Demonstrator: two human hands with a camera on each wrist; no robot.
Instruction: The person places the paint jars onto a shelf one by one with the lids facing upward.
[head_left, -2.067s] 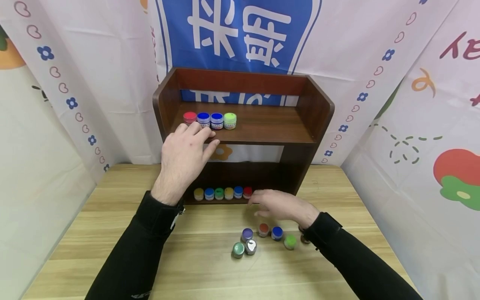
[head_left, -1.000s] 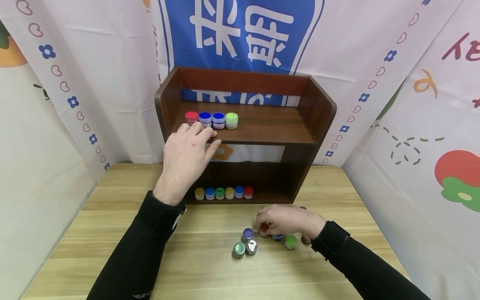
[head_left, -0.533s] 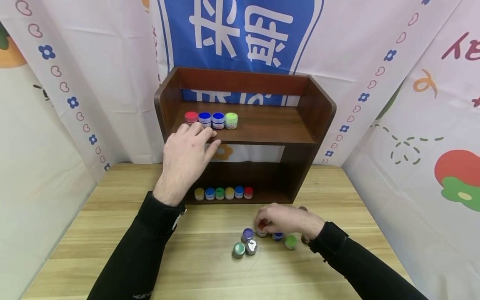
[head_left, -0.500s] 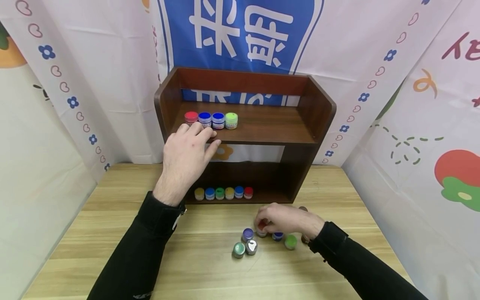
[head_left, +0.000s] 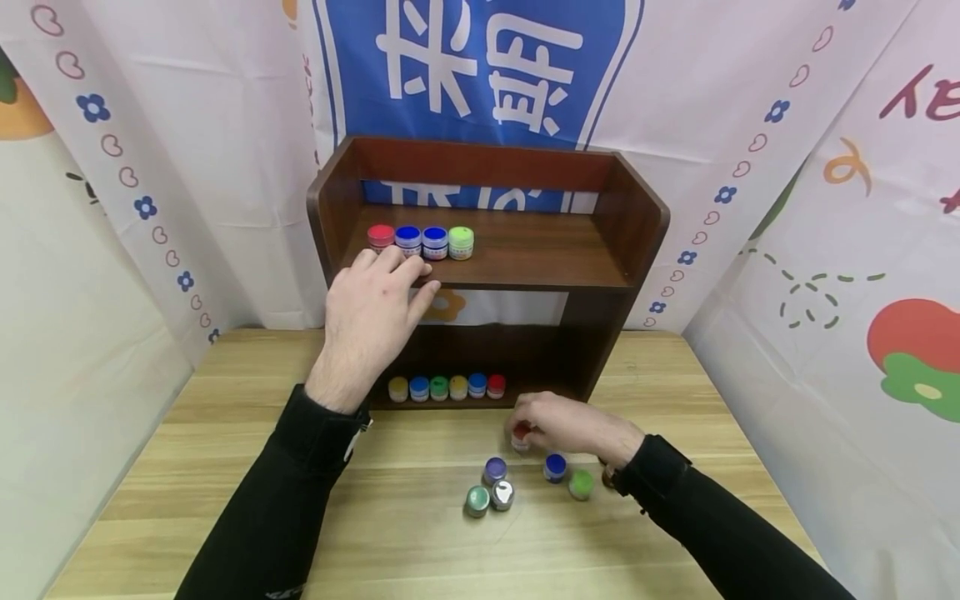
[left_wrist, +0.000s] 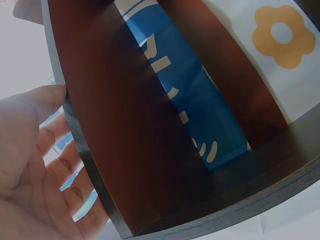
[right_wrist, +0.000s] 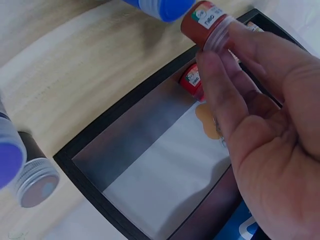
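My right hand (head_left: 566, 423) pinches a small red paint jar (right_wrist: 204, 22) between thumb and fingers. The jar is just in front of the brown wooden shelf (head_left: 540, 250), below the right end of the lower row. My left hand (head_left: 375, 312) lies over the front edge of the upper board with its fingers loosely extended, close to a red-lidded jar (head_left: 381, 236) and a blue-lidded jar (head_left: 408, 239). In the left wrist view its thumb touches the board's edge. A second blue-lidded jar (head_left: 435, 242) and a lime-lidded jar (head_left: 461, 242) continue that upper row.
Several jars line the lower level, ending in a red-lidded one (head_left: 496, 386). On the wooden table (head_left: 405, 542) stand purple (head_left: 495, 471), silver (head_left: 502, 495), teal (head_left: 477, 501), blue (head_left: 555, 468) and green (head_left: 581, 484) jars. A brown jar (head_left: 608, 477) is partly behind my right wrist.
My right hand first came down from the lower row to the table jars. It took hold of the red jar and moved it toward the shelf. My left hand stayed put.
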